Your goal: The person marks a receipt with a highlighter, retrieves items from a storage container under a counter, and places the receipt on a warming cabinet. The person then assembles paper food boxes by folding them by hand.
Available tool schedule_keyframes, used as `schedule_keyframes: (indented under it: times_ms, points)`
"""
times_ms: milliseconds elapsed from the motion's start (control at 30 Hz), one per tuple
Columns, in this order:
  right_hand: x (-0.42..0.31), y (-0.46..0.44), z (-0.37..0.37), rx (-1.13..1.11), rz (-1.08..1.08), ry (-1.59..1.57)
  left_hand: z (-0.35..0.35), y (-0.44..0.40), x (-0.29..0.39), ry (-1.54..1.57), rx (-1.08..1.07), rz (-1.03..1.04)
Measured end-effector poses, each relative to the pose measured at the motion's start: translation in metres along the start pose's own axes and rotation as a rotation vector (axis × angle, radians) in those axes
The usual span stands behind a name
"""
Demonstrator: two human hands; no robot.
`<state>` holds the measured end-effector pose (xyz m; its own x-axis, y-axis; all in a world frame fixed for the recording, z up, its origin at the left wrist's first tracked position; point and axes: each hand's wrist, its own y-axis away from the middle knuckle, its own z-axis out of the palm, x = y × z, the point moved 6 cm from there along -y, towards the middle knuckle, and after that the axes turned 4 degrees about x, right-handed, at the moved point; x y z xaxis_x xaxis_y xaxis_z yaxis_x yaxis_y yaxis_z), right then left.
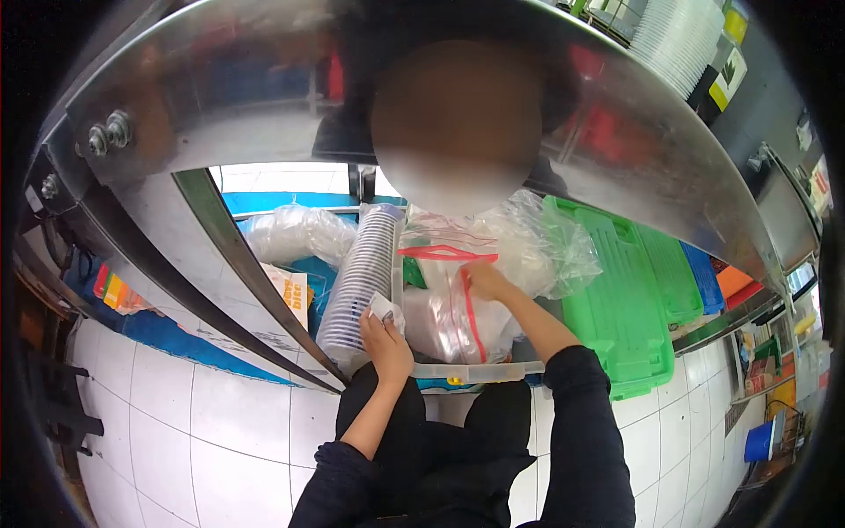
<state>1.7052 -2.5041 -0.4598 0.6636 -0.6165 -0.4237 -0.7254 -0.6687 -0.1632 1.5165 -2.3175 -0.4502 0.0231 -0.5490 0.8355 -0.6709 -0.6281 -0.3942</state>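
A small white scrap [384, 310] is held in the left hand [387, 350], its grip clamped with thumb and fingers together, just beside the slanted cup stack [359, 273]. The edge of a red-sealed bag [453, 327] is held by the right hand [486, 283], its grip closed at the red strip. The bag is laid in a clear bin [480, 372], whose near rim is fitted with a yellow latch [455, 380]. Loose plastic [559, 251] is heaped at the far right of the bin, partly over green lids [607, 308]. Beyond the cups, a wrapped bundle [301, 233] is seen. A steel panel [255, 123] is set above everything
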Motion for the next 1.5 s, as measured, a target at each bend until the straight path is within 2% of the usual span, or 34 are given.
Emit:
schedule_keyframes:
  times_ms: [33,100,167,200,267,300,367,400,467,500,567,600,733,767,833,900,933,1000,1100,1267,1500]
  points:
    - [0.012,-0.002,-0.014,0.053,0.159,-0.119,0.001,0.000,0.000,0.003,0.001,-0.002]
    - [-0.005,-0.013,-0.065,0.300,0.173,-0.147,-0.001,-0.001,0.003,0.014,-0.020,-0.028]
    - [-0.027,-0.026,-0.110,0.524,0.099,-0.159,-0.001,0.001,0.001,0.020,-0.010,-0.022]
    - [-0.025,-0.033,-0.112,0.530,0.104,-0.156,0.000,0.001,0.000,0.027,0.003,-0.015]
    - [-0.022,-0.031,-0.126,0.886,0.128,-0.164,0.002,0.002,-0.004,0.049,0.003,-0.009]
    - [-0.034,-0.026,-0.130,0.895,0.134,-0.156,0.003,0.003,-0.006,0.068,0.008,-0.010]
    - [-0.053,-0.020,-0.106,0.430,0.365,-0.928,0.007,0.006,-0.012,0.074,-0.013,-0.032]
    - [-0.043,-0.010,-0.101,0.188,0.306,-0.658,0.009,0.008,-0.017,0.035,-0.007,-0.038]
    - [-0.036,0.019,-0.105,-0.347,0.462,-0.033,0.010,0.007,-0.018,0.043,-0.021,-0.076]
    - [-0.023,0.036,-0.102,-0.445,0.555,0.195,0.011,0.006,-0.016,0.049,-0.029,-0.071]
    - [-0.001,0.073,-0.087,-0.531,0.610,0.549,0.010,0.008,-0.016,0.042,-0.019,-0.108]
    - [0.010,0.088,-0.076,-0.520,0.571,0.676,0.009,0.006,-0.016,0.072,-0.062,-0.116]
    - [0.039,0.115,-0.043,-0.374,0.690,0.687,0.012,0.008,-0.017,0.047,-0.084,-0.126]
    - [0.053,0.111,-0.032,-0.480,0.735,0.466,0.014,0.007,-0.016,0.050,-0.093,-0.119]
    - [0.085,0.112,-0.005,-0.582,0.780,0.234,0.015,0.008,-0.020,0.087,-0.116,-0.119]
    - [0.117,0.121,0.022,-0.547,0.974,-0.211,0.014,0.008,-0.020,0.076,-0.126,-0.113]
    - [0.099,0.121,0.009,-0.535,0.984,-0.211,0.015,0.008,-0.019,0.067,-0.125,-0.114]
    - [0.045,0.107,-0.038,-0.193,1.067,-0.168,0.017,0.010,-0.021,0.080,-0.135,-0.125]
    - [0.055,0.092,-0.031,-0.234,1.004,-0.287,0.021,0.009,-0.024,0.089,-0.150,-0.166]
    - [0.056,0.120,-0.027,-0.222,1.082,-0.415,0.026,0.012,-0.033,0.076,-0.233,-0.204]
    - [0.144,0.153,0.053,-0.274,1.289,-0.712,0.018,0.015,-0.020,0.169,-0.368,-0.211]
